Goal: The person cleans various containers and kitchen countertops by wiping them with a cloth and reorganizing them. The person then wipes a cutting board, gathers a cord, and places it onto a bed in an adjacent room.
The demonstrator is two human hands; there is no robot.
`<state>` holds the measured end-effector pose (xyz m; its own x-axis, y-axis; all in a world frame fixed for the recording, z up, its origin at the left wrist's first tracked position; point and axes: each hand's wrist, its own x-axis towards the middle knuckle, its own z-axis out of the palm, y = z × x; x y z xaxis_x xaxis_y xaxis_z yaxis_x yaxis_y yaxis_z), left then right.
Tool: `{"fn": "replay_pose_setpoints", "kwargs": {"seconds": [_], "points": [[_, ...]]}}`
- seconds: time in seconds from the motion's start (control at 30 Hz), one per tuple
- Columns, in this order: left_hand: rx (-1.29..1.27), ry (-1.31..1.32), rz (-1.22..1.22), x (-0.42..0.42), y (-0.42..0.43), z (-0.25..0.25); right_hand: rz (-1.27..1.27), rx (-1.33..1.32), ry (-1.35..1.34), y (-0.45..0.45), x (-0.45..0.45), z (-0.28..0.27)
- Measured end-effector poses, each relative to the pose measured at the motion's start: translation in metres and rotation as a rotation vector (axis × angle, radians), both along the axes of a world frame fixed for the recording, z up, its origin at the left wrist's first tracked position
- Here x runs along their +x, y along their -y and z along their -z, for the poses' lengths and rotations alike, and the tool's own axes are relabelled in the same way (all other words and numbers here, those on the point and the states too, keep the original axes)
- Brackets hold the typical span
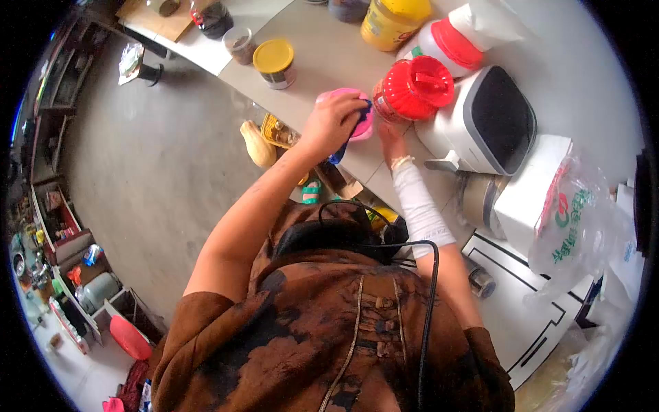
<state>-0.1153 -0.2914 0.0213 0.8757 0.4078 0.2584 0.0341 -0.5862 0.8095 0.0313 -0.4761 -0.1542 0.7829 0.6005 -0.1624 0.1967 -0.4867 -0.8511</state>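
Observation:
My left hand (335, 123) is closed on a dark blue cloth (361, 118), pressed against a round pink lid or container (351, 95). Part of the pink thing is hidden under the fingers, and a blue end hangs below the hand. My right hand (391, 143), with a white sleeve on the forearm, is at the right side of the pink thing, just below a large jar with a red lid (419, 86). Its fingers are mostly hidden, so I cannot tell whether it grips anything.
A yellow-lidded jar (274, 63) and a small clear tub (239, 45) stand along the counter's left edge. Behind are a yellow tub (388, 26) and a white-and-black appliance (484, 120). A plastic bag (573, 226) hangs at right. A squash (257, 144) lies below the counter.

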Motion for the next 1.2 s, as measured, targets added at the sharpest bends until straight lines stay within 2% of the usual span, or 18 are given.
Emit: {"fn": "replay_pose_setpoints", "kwargs": {"seconds": [0.03,0.07,0.13,0.23,0.27,0.3,0.33,0.37,0.47,0.77,0.83,0.87,0.9,0.97,1.07,1.1,1.17,1.2], "points": [[0.403,-0.126,0.017,0.005,0.003,0.013,0.062,0.049,-0.033,0.011,-0.003,0.018],[0.442,-0.189,0.02,0.011,0.006,0.022,0.079,0.057,-0.03,0.02,-0.009,0.002],[0.488,-0.25,0.043,0.025,0.003,0.027,0.007,-0.092,-0.179,0.041,-0.029,-0.041],[0.493,-0.298,0.109,0.036,-0.01,0.027,-0.028,-0.118,-0.209,0.069,-0.041,-0.052],[0.455,-0.311,0.125,0.039,-0.011,0.026,0.0,-0.129,-0.319,0.079,-0.05,-0.061],[0.418,-0.324,0.142,0.042,-0.011,0.025,0.014,-0.119,-0.32,0.085,-0.057,-0.061],[0.436,-0.215,0.088,0.043,-0.009,0.03,0.076,-0.088,-0.423,0.091,-0.063,-0.061],[0.444,-0.214,0.103,0.045,-0.01,0.033,0.137,-0.056,-0.525,0.097,-0.067,-0.06],[0.352,-0.134,0.013,0.054,-0.007,0.033,0.141,-0.054,-0.521,0.111,-0.075,-0.068],[0.304,-0.189,-0.108,0.072,-0.019,0.036,0.229,0.018,-0.537,0.141,-0.084,-0.083],[0.082,-0.365,-0.101,0.075,-0.04,0.039,0.23,0.059,-0.545,0.147,-0.086,-0.086],[-0.073,-0.351,-0.167,0.074,-0.054,0.042,0.256,0.05,-0.545,0.151,-0.086,-0.089],[-0.073,-0.304,-0.204,0.071,-0.069,0.045,0.282,0.041,-0.546,0.155,-0.087,-0.091],[-0.078,-0.21,-0.139,0.05,-0.06,0.004,0.303,0.048,-0.542,0.163,-0.087,-0.091],[0.093,-0.286,0.164,0.035,-0.026,-0.011,0.325,0.041,-0.554,0.165,-0.089,-0.088],[0.24,-0.262,0.277,0.044,-0.029,0.026,0.324,0.025,-0.563,0.165,-0.089,-0.087],[0.639,-0.376,0.206,0.044,0.003,0.035,0.279,0.009,-0.548,0.165,-0.089,-0.079],[0.636,-0.38,0.207,0.049,0.009,0.032,0.236,-0.008,-0.532,0.165,-0.09,-0.075]]}}
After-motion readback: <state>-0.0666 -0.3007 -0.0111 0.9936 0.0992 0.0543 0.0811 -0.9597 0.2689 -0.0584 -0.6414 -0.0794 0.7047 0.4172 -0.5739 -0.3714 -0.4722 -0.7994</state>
